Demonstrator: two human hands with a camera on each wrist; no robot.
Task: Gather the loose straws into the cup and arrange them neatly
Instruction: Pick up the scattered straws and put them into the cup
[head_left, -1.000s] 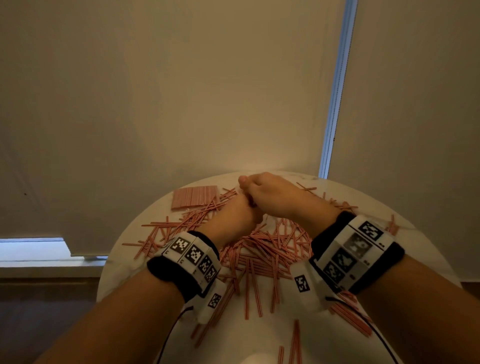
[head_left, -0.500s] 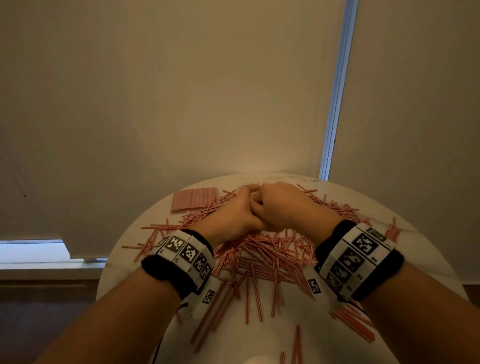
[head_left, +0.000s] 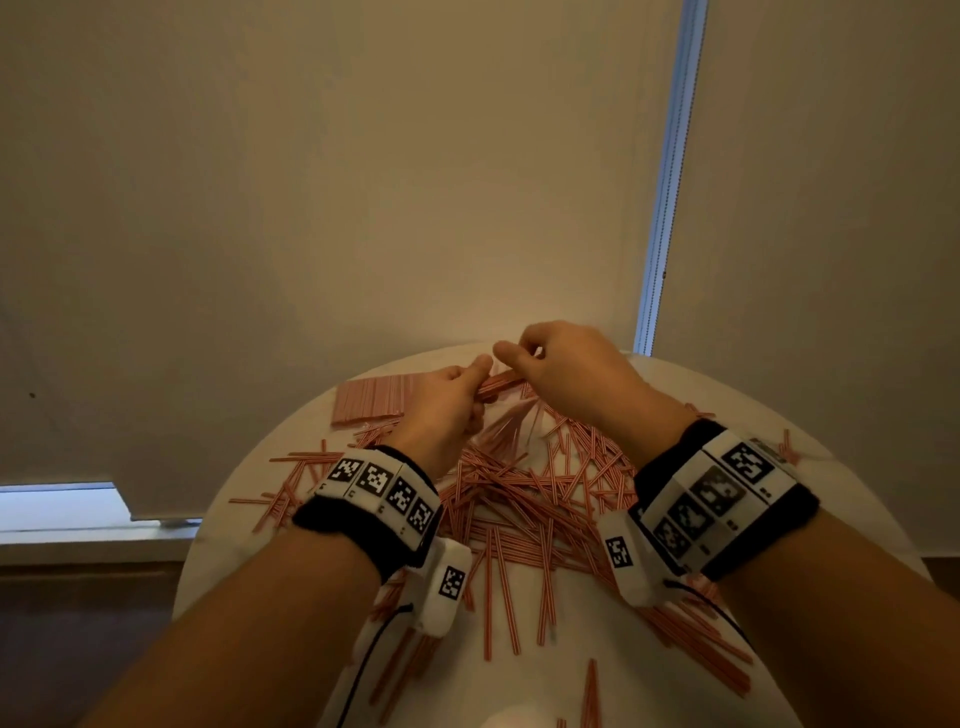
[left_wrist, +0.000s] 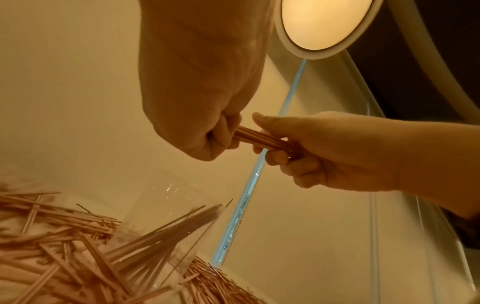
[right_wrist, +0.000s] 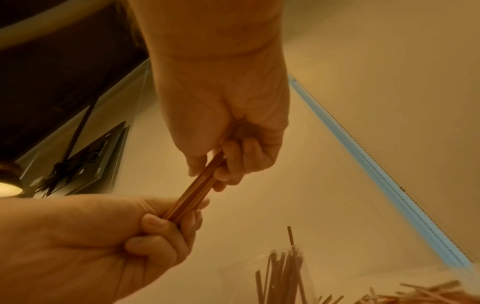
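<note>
Head view: both hands are raised over the far part of the round table (head_left: 234, 519), sharing one small bundle (head_left: 498, 385) of red-striped straws. The left hand (head_left: 441, 410) has its fingers curled round one end; the right hand (head_left: 566, 374) has its fingers and thumb wrapped round the other end. The bundle lies roughly level between them, above the cup (left_wrist: 171, 207).

The cup is clear and stands on the table below the hands, with a sheaf of straws (right_wrist: 283, 273) leaning inside it. Around the cup, loose straws (head_left: 524, 499) lie criss-crossed across the middle of the table. To the left of the cup, at the table's far edge, a flat row (head_left: 371, 400) of straws lies side by side. Beyond the cup hang pale blinds (head_left: 363, 182).
</note>
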